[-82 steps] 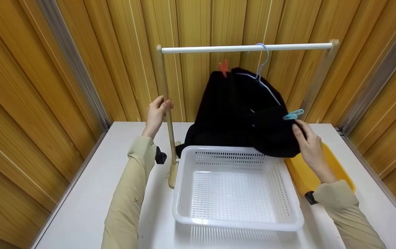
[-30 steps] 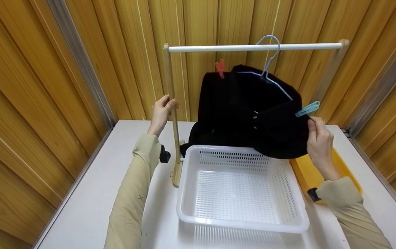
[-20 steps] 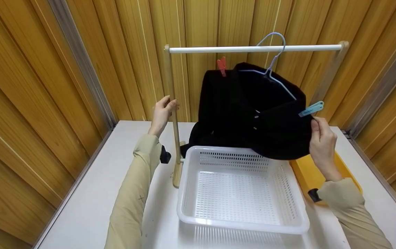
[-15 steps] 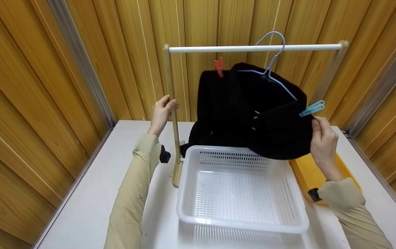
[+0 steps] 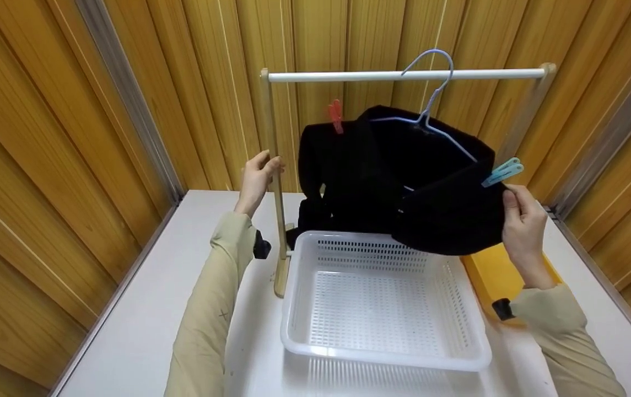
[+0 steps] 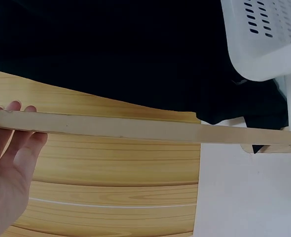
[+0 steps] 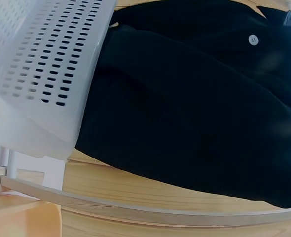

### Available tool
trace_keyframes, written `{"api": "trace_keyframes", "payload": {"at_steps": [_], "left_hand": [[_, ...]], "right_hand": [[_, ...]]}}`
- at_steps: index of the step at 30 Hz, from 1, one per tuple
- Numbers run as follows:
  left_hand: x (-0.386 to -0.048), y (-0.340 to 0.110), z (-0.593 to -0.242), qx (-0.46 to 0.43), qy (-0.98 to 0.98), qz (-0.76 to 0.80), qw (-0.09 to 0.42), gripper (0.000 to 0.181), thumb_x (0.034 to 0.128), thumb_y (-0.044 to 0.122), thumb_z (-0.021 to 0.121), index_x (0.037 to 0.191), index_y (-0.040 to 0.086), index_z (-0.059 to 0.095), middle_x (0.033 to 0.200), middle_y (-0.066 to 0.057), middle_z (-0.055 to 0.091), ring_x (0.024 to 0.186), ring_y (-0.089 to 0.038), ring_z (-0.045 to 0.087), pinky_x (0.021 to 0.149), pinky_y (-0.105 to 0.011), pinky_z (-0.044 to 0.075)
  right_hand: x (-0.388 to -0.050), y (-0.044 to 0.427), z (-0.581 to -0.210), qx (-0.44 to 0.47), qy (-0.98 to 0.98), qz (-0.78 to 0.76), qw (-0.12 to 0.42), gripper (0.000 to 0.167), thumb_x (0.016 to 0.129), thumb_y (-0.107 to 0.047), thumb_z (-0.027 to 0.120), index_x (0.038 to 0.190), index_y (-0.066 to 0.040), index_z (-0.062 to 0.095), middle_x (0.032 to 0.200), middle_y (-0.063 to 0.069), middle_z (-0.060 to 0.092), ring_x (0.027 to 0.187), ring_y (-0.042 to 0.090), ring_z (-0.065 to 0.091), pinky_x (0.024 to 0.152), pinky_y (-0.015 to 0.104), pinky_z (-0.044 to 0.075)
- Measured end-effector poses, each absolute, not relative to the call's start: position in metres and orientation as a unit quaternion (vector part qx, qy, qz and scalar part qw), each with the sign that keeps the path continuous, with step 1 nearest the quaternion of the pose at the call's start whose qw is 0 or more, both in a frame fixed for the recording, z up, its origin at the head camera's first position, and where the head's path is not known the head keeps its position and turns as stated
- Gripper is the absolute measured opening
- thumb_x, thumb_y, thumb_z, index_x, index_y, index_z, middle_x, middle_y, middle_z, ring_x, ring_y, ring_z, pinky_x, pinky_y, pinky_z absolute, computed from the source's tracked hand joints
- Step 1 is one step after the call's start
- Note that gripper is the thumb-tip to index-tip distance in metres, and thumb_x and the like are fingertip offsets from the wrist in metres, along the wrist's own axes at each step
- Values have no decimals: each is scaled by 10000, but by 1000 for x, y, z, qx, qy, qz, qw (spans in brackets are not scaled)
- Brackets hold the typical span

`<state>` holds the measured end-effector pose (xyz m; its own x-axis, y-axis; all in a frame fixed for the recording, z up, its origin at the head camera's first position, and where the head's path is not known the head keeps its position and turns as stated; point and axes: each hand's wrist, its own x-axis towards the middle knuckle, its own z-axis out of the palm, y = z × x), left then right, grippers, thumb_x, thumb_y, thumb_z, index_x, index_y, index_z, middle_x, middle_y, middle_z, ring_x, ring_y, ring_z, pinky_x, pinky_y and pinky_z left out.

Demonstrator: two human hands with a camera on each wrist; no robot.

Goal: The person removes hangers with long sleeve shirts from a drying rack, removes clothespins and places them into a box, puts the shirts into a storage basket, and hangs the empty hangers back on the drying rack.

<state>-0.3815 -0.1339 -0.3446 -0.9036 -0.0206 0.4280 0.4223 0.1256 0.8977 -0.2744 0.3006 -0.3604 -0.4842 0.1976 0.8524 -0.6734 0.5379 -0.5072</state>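
A black buttoned shirt hangs on a light purple wire hanger, whose hook loops over the white rail of a small clothes rack. A red clothespin is clipped at the shirt's left shoulder and a blue clothespin at its right. My right hand pinches the shirt's edge just below the blue clothespin. With my left hand I hold the rack's wooden left post; in the left wrist view fingertips show past the post. One white button shows in the right wrist view.
A white perforated basket stands on the white table in front of the rack, overlapping the shirt's lower part. Behind its right side sits a yellow container. Wood-patterned panels enclose the back and sides.
My right hand has moved rightward, drawing the shirt's right shoulder out with it. The red clothespin and left shoulder have shifted left. My left hand stays on the post.
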Motion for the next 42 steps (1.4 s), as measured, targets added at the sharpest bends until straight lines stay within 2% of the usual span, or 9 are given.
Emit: {"api": "trace_keyframes", "payload": {"at_steps": [4,9,16,22,26,30,33,37,42], "left_hand": [[-381,-134,-345,-133,-728,-651,166,192,917,196,545,950,15,599,914,-180,615,871,-325,562,588,-292,376],[-382,-132,-345,-137,-719,-662,163,189,916,182,547,961,6,599,915,-190,608,848,-287,562,649,-346,402],[-383,-131,-345,-140,-725,-652,174,165,913,175,553,921,22,612,829,-75,619,808,-273,564,561,-248,359],[-384,-130,-345,-132,-727,-652,169,220,907,198,565,954,-13,605,871,-147,626,807,-237,591,577,-266,384],[-384,-130,-345,-124,-736,-643,169,298,902,222,571,1020,-50,596,877,-123,629,813,-217,590,601,-261,407],[-383,-130,-344,-121,-726,-656,165,266,899,198,577,1017,-39,607,890,-139,617,795,-171,568,675,-288,449],[-382,-130,-344,-128,-705,-680,156,228,903,157,568,1027,-31,607,912,-199,598,805,-212,573,723,-322,463],[-382,-130,-343,-136,-694,-691,151,237,908,137,558,1059,-42,592,938,-251,583,874,-347,564,733,-341,465],[-381,-131,-344,-125,-719,-665,160,257,907,182,564,1061,-20,603,928,-213,606,848,-281,583,702,-355,459]], "right_hand": [[-271,304,-358,156,-736,479,452,187,933,11,443,970,123,589,736,-19,534,652,73,414,640,187,321],[-261,302,-348,149,-740,505,418,203,941,3,426,956,145,571,724,10,512,655,97,399,635,199,311],[-248,299,-336,161,-741,512,405,201,939,13,423,940,155,566,791,-28,563,682,93,434,658,192,337],[-256,313,-343,165,-737,519,400,189,928,41,427,945,161,572,799,-41,578,689,84,452,663,182,350],[-256,317,-344,179,-727,539,385,189,923,58,418,931,174,568,804,-19,594,687,90,478,649,182,367],[-248,313,-341,193,-724,555,362,190,921,69,414,932,167,576,795,-5,596,689,91,482,653,181,368],[-243,310,-342,196,-733,547,353,183,916,80,418,943,161,579,798,-21,591,709,79,480,667,175,364],[-245,316,-351,190,-750,526,355,171,911,75,440,959,148,588,840,-51,577,782,72,477,698,168,349],[-249,321,-362,209,-741,543,335,200,917,52,444,996,111,618,930,-21,616,905,110,498,782,181,353]]}}
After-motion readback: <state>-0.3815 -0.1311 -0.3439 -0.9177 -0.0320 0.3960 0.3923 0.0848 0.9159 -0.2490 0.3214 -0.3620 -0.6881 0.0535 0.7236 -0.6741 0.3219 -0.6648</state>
